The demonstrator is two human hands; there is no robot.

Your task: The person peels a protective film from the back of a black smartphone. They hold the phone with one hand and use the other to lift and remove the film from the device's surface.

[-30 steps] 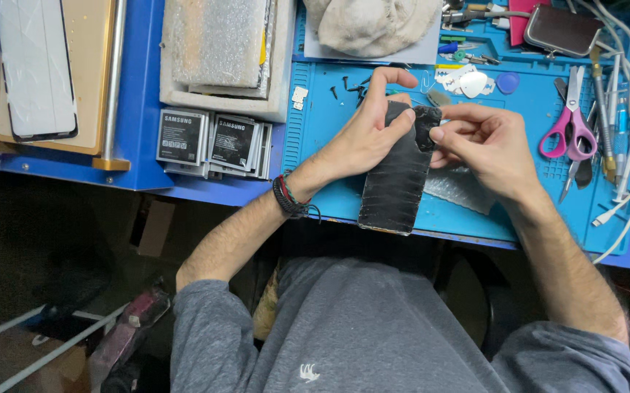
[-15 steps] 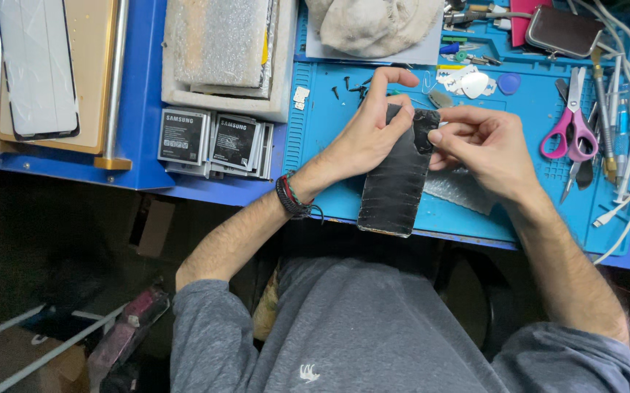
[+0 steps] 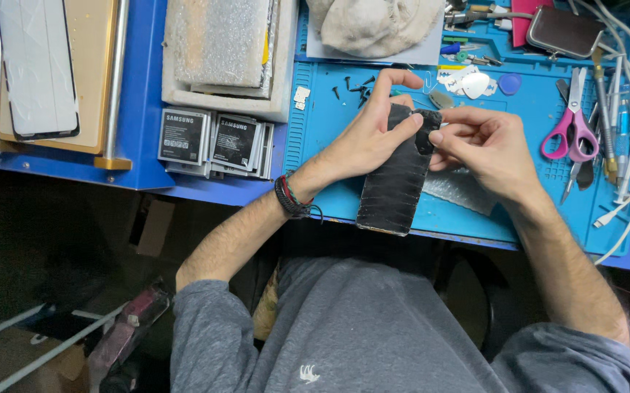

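A black phone back panel [image 3: 395, 182] with a worn, streaked surface is held upright over the blue work mat [image 3: 329, 145]. My left hand [image 3: 369, 131] grips its upper left edge, index finger arched over the top. My right hand [image 3: 482, 145] pinches at the panel's upper right corner near the camera cut-out, fingertips closed on something too small to make out. A dark beaded bracelet [image 3: 292, 198] sits on my left wrist.
Small black screws [image 3: 350, 86] lie loose on the mat above the hands. Pink-handled scissors [image 3: 575, 131], tweezers and cables crowd the right side. Phone batteries [image 3: 213, 142] are stacked left of the mat, below a tray of bubble wrap [image 3: 220, 44]. A glass screen panel [image 3: 37, 65] rests far left.
Both hands stay on the panel almost unmoved. The left index finger has shifted slightly over the top edge.
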